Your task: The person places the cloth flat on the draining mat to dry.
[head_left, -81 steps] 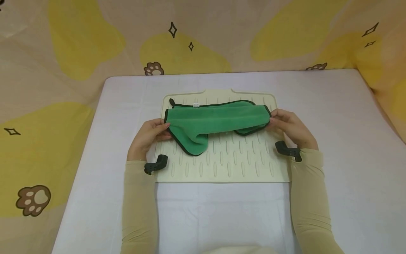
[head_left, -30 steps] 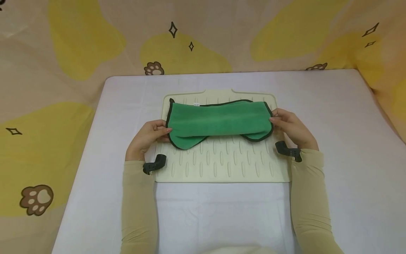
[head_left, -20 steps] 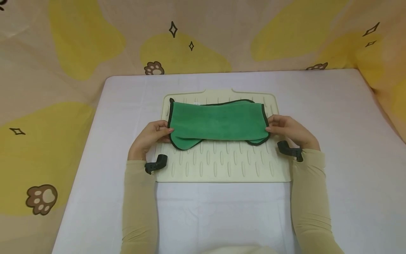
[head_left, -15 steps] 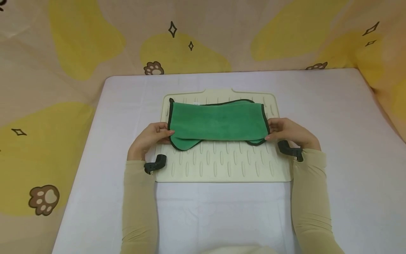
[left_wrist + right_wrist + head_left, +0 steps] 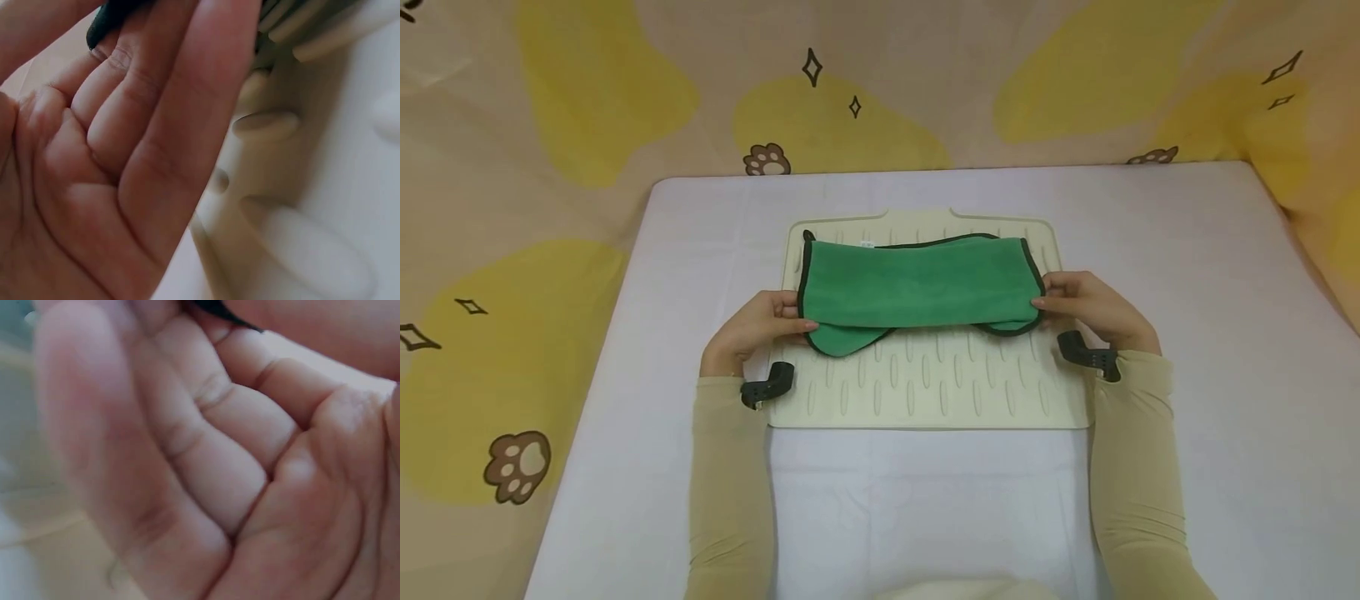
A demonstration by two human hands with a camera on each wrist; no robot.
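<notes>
A green cloth with dark edging [image 5: 917, 283] lies folded into a wide band over a cream ridged mat [image 5: 925, 392]. Its lower corners stick out under the top layer, and a small white tag shows at the back edge. My left hand [image 5: 760, 325] pinches the cloth's left edge between thumb and fingers. At the opposite end, my right hand [image 5: 1093, 307] pinches the right edge. Both wrist views are filled by the palm and curled fingers, the left palm [image 5: 119, 169] and the right palm [image 5: 262, 469], with only a dark sliver of cloth at the top.
The mat rests on a white table [image 5: 1225, 417]. Behind and to the left hangs a beige and yellow patterned curtain [image 5: 880, 83]. Black wrist cameras, the left one [image 5: 767, 385] and the right one [image 5: 1088, 357], sit on beige sleeves near the mat's sides.
The cloth's upper layer has been drawn nearer and smoothed into a broader, straighter band. Lately the right hand lowered, then rose slightly with the right edge; the left hand slid a little down its edge.
</notes>
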